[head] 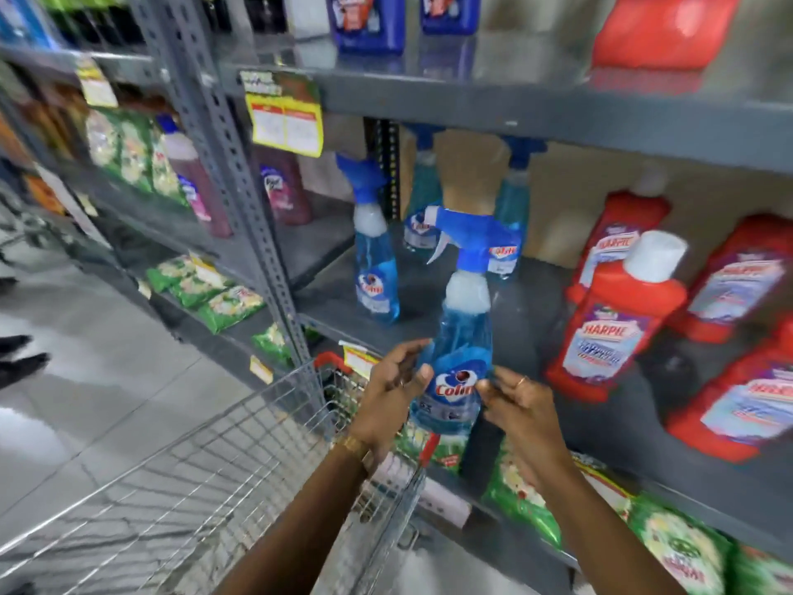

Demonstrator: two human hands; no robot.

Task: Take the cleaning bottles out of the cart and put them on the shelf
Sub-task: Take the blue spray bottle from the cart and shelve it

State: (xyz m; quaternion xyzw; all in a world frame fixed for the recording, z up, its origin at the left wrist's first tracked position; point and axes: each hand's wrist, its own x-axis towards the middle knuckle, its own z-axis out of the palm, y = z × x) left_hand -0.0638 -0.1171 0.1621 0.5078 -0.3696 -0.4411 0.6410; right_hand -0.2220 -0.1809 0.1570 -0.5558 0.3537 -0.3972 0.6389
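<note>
**Both hands on blue spray bottle at shelf edge**

Forearms reach up from the bottom of frame. Left hand (392,386), gold bracelet on the wrist, curls around the left side of the spray bottle (457,358), thumb on the label, fingers partly bent. Right hand (517,407), ring on one finger, pinches the bottle's right side at label height with fingertips, palm loosely open. Bottle is upright, long axis near vertical, slightly tilted; base down, blue trigger head on top, nozzle pointing left. It is held in the air just in front of the grey metal shelf (536,109), over the wire cart (240,444). On the shelf board behind: three matching blue spray bottles (375,268) standing upright. Red Harpic bottles (613,319) sit to the right. Green packets (528,500) lie on the lower board.
</note>
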